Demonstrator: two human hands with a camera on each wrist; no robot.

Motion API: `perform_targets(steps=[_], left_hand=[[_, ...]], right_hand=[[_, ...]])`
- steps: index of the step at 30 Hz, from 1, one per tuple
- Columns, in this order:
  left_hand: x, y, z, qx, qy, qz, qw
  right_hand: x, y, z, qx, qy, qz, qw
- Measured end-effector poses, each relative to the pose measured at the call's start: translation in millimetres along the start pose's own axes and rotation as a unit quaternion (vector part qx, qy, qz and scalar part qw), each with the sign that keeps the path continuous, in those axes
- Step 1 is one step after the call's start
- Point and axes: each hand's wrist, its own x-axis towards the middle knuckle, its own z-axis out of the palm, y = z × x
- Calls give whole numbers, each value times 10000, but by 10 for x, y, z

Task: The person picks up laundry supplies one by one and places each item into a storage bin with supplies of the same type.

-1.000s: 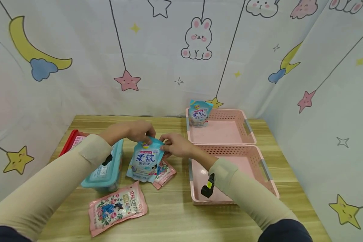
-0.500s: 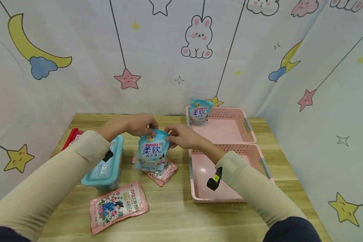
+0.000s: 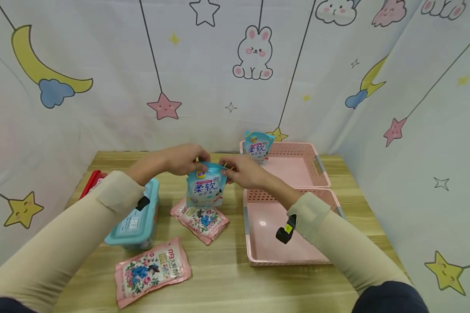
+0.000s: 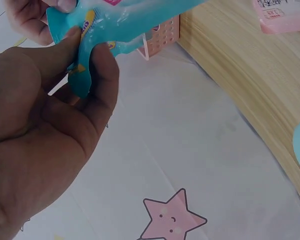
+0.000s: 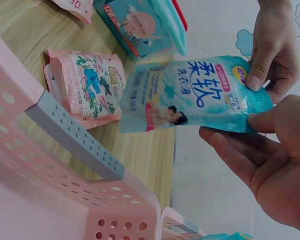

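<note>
Between both hands hangs a blue laundry detergent pouch [image 3: 206, 189], upright and raised above the table. My left hand [image 3: 185, 159] pinches its top left corner between thumb and fingers; the left wrist view shows the teal film [image 4: 135, 22] folded in that grip. My right hand [image 3: 243, 170] pinches the top right corner, thumb on the printed front in the right wrist view. Below the raised pouch, a pink floral pouch [image 3: 203, 222] lies on the table, partly covered by it in the head view. Another pink floral pouch [image 3: 152, 271] lies flat nearer to me.
Right of the hands are two pink perforated baskets, a near one [image 3: 266, 243] and a far one [image 3: 297, 174]. A matching blue pouch [image 3: 257, 147] stands in the far basket. At left sit a teal-lidded box [image 3: 135, 226] and a red-lidded box [image 3: 92, 180], partly behind my sleeve.
Both hands have lifted the blue detergent pouch up and moved it rightward, away from me. More of the pink pouch beneath it now shows.
</note>
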Motion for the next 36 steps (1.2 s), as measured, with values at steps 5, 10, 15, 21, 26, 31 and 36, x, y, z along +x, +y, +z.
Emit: perform_targets(steps=[5, 10, 15, 21, 26, 31, 36], left_hand=[[-4, 2, 2, 84, 535, 156, 9984], [29, -19, 15, 50, 994, 332, 9945], [53, -8, 15, 25, 1235, 386, 9916], [64, -7, 24, 30, 1387, 388, 9896], [71, -9, 10, 35, 1608, 525, 9856], [60, -29, -16, 122, 1951, 691, 9783], [55, -64, -9, -16, 2212, 492, 9740]], right_hand=[[-22, -5, -25, -143, 291, -34, 9995], [-40, 16, -72, 69, 430, 2, 9991], [-53, 25, -120, 267, 525, 107, 9982], [-63, 17, -122, 395, 680, 98, 9969], [-64, -2, -147, 231, 925, -5, 9954], [-58, -24, -195, -48, 1119, -104, 9937], [-72, -23, -269, 250, 1072, 60, 9939]])
